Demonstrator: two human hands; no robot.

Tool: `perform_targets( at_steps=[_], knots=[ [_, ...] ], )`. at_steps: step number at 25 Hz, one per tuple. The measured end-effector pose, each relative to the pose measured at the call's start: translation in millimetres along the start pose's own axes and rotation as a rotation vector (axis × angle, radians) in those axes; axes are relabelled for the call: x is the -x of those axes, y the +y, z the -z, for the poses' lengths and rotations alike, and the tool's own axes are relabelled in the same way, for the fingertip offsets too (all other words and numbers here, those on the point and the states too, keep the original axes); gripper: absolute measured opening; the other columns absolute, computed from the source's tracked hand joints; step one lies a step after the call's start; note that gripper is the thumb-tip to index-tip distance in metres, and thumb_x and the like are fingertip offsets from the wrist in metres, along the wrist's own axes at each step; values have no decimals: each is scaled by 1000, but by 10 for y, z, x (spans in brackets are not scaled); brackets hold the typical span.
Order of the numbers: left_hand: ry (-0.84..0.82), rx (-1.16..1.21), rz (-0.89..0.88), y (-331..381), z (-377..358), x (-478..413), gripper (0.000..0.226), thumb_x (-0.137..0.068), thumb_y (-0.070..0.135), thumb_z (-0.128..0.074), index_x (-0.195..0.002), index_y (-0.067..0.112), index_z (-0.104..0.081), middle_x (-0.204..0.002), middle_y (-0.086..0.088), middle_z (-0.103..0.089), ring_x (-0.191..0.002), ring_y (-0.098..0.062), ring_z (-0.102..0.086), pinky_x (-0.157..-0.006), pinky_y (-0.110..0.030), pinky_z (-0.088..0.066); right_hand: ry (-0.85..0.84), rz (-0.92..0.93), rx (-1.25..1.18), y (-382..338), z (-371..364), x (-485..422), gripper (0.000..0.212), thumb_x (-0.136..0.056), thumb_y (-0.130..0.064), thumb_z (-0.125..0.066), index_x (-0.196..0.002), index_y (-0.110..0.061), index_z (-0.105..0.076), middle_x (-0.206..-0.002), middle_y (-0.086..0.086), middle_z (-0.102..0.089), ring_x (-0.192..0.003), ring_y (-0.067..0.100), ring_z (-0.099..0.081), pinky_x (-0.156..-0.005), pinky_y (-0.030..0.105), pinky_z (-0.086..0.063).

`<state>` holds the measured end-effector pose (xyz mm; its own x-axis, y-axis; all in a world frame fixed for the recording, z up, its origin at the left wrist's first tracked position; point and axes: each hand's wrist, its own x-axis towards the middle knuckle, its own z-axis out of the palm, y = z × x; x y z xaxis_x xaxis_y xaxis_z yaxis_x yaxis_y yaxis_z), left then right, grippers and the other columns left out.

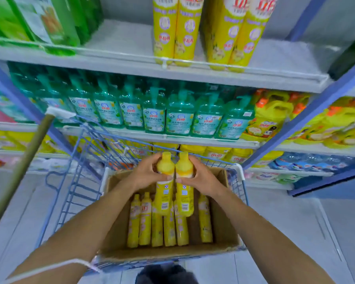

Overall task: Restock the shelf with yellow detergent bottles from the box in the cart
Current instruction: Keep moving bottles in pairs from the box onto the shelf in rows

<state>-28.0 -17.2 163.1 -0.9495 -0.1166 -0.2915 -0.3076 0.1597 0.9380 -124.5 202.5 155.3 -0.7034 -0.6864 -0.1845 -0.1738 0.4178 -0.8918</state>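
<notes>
Here, left hand [150, 175] grips one yellow bottle [165, 194], right hand [201, 178] another bottle [184, 198], above the box [162, 255] of bottles [145, 222].

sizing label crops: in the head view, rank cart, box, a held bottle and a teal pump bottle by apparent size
1. cart
2. box
3. held bottle and teal pump bottle look alike; the teal one is farther off, so unranked

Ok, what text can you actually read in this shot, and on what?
"立白" in red, cut off by the frame's top: top-shelf yellow bottles.
Red two-character logo, possibly "白猫": teal pump bottles; smaller lines blurred.
Back labels and barcodes on the held bottles: too small to read.
Red letters on the boxed bottles: blurred, unreadable.
</notes>
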Motion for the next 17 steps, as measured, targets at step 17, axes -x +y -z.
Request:
perform_targets(
  at_steps=[17],
  knots=[
    [149, -181, -643, 3462, -175, -331, 53, -76, -2, -84, -123, 3, -61, -111, -6, -73, -95, -6, -72, -75, -15, -53, 286, 548, -46, -2157, 2476, 86, 66, -80, -20, -86, -137, -18, -53, -130, 9, -67, -121, 30, -65, -101, 52, -54]
  ],
)
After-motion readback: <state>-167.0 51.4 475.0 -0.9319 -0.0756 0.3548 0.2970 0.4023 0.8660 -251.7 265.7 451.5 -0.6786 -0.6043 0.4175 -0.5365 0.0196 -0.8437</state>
